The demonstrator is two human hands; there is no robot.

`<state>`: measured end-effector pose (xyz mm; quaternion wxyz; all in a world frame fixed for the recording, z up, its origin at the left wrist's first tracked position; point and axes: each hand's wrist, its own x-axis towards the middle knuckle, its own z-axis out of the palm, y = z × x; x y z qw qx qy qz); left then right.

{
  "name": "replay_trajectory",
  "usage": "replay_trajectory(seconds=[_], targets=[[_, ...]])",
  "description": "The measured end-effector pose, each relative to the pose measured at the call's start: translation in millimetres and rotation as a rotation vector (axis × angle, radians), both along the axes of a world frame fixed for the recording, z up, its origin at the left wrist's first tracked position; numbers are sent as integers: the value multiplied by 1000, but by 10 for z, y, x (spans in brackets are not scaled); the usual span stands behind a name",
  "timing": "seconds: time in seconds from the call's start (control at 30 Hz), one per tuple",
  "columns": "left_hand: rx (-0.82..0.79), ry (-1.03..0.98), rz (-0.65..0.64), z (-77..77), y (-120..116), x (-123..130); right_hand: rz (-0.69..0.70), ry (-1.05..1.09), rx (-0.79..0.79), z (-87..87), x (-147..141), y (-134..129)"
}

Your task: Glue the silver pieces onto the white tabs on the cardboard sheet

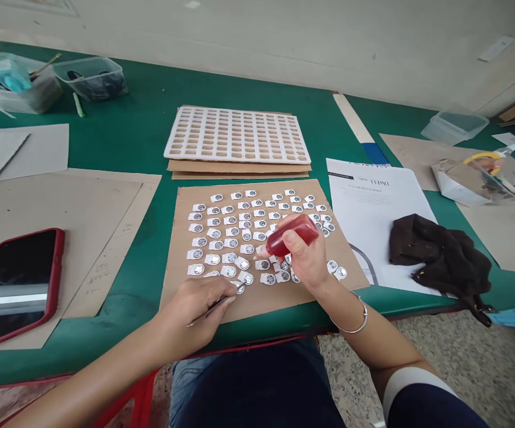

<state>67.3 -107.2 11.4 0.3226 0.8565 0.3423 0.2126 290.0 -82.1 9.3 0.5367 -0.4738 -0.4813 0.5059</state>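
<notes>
On a brown cardboard sheet lie many small white pieces with round silvery faces, set in rough rows. My left hand is at the sheet's near edge and pinches thin metal tweezers; their tip is at a piece near the front middle. My right hand is wrapped round a red squeeze bottle. The bottle is tilted, its nozzle pointing down and left just above the pieces. Some pieces are hidden behind my right hand and the bottle.
Behind the sheet, a white slotted tray rests on cardboard. A phone lies left. Printed paper and a dark cloth are right. Plastic boxes stand back left; a clear bag sits far right.
</notes>
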Motion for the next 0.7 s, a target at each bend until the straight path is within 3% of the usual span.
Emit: replay_trajectory(seconds=[0.27, 0.53, 0.7], targets=[[-1, 5, -24, 1, -8, 43, 16, 28, 1, -28, -25, -3], [130, 212, -102, -4, -180, 110, 101, -316, 158, -48, -106, -32], [248, 320, -135, -41, -282, 150, 104, -423, 272, -86, -163, -38]])
